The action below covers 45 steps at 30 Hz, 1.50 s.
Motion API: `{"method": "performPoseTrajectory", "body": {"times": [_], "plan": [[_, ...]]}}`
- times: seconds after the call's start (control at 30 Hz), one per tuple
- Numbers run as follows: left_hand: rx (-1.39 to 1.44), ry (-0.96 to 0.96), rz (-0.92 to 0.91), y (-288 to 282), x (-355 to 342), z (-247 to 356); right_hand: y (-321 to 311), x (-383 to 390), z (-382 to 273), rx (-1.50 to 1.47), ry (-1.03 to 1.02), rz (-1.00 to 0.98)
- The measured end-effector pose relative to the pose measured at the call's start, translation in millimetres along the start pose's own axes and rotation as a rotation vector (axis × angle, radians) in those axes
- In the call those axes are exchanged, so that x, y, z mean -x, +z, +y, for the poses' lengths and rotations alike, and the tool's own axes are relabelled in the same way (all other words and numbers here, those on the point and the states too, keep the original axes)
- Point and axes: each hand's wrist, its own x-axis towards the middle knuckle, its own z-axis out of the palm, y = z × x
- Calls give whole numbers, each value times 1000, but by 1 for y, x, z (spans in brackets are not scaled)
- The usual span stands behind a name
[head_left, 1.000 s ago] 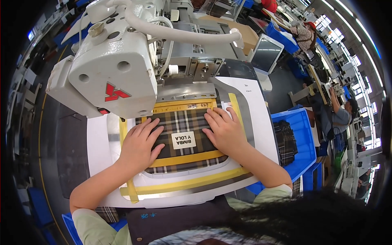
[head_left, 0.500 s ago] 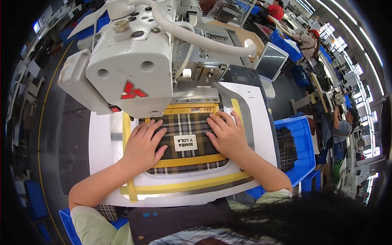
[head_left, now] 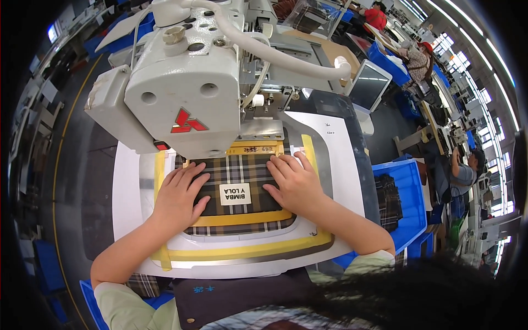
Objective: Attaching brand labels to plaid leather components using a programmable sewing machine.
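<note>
Over there, the left hand (head_left: 179, 197) and right hand (head_left: 298, 186) lie spread on the brown-and-black plaid fabric (head_left: 234, 171), just before the bulky white machine head (head_left: 179, 102), and would do well pressing both sides evenly, fingertips clear of that head.

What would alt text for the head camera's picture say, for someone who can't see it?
A person's left hand and right hand rest on plaid fabric, flanking its pale label, before a large white machine. A blue bin holding plaid pieces stands at right.
</note>
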Motion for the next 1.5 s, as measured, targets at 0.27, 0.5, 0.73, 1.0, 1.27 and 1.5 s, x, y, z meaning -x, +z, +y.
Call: {"method": "performPoseTrajectory", "body": {"times": [0.27, 0.5, 0.73, 1.0, 1.27, 1.5], "plan": [[-74, -62, -27, -2, -8, 17, 2, 2, 9, -20, -82, -19], [20, -19, 13, 11, -29, 36, 3, 0, 13, -6, -119, -32], [64, 45, 17, 24, -51, 54, 3, 1, 18, -15, -160, 6], [46, 14, -22, 29, -60, 64, 3, 3, 25, -65, -217, 60], [27, -14, -19, 29, -61, 68, 6, 6, 30, -109, -263, 75], [44, -22, -2, 26, -62, 68, -2, 12, 35, -224, -235, 67]]}}
